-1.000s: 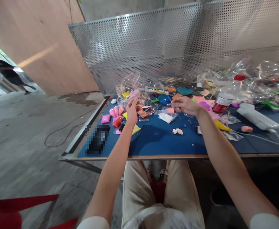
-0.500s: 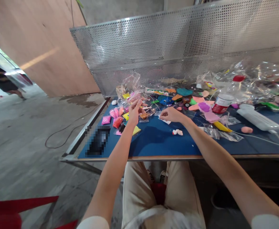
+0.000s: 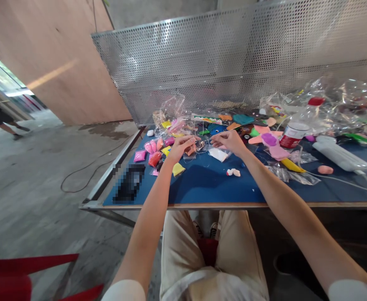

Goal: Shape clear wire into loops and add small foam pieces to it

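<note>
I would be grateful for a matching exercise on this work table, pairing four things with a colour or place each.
Things:
1. Bottle cap
2. Perforated metal panel
3. Dark pixelated object
4. White packet

Colour or place:
A. Just in front of the right hand
B. Along the back of the table
C. Red
D. Near the table's front left corner

Right pairs: 1-C, 2-B, 3-D, 4-A

Blue tabletop (image 3: 198,190), clay packets (image 3: 139,156) at left, white packet (image 3: 218,154) (flat), capped bottle (image 3: 294,133), yellow piece (image 3: 292,165).
</note>
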`<state>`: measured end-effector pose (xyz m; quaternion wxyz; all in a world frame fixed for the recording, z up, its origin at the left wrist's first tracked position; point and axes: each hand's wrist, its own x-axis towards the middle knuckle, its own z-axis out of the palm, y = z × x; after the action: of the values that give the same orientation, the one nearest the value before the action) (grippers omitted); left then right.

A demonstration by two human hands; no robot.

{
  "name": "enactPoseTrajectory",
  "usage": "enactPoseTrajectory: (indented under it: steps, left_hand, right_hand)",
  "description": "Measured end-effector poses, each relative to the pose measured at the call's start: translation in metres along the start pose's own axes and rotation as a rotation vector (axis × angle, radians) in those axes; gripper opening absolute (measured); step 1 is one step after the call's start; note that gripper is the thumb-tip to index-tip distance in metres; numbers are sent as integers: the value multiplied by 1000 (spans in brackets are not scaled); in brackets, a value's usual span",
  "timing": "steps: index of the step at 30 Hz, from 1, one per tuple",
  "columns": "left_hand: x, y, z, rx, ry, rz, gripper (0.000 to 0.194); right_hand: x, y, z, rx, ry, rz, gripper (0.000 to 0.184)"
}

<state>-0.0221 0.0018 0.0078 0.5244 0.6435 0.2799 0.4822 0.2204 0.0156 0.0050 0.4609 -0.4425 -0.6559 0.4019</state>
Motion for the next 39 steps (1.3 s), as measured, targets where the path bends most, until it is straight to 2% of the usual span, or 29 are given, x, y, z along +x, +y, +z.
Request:
enactPoseTrajectory:
  steps: [4,9,12,14,18,20,21,23,26,32,39]
  left_hand:
    - [1,-1,2,109,-37,-54,44]
    - [1,-2,1,260,-43,-43,47]
    - [2,-6,1,357,7,-22,46]
    - [4,-9,1,410,106,51,48]
    - [4,-8,3,573,466,363,76]
    - [3,-4,4,728,546,516,73]
    - [2,-2,5,808,518,568,65]
    - [1,2,8,929,372,617,41]
    - [1,4,14,1000,181,607,17]
    - [2,4,13,988,152,577,13]
    - [6,-6,4,848,3,581,18]
  right_hand:
    - [-3,-6,2,129,-54,-35,40]
    - [-6,-10,6,93,-137,-40,40]
    - [-5,-9,9,94,-137,-64,42]
    - [-5,-8,11,71,-120,-80,43]
    - [-3,-7,15,32,-83,-117,45]
    - [-2,-6,17,30,-63,-129,46]
    - [-2,-6,18,32,-57,-131,45]
    - [-1,-5,20,42,-60,-133,45]
    - [-1,-4,22,65,-70,-145,44]
    - [-2,-5,22,70,-89,-136,43]
    - [-5,-8,19,78,-134,-89,43]
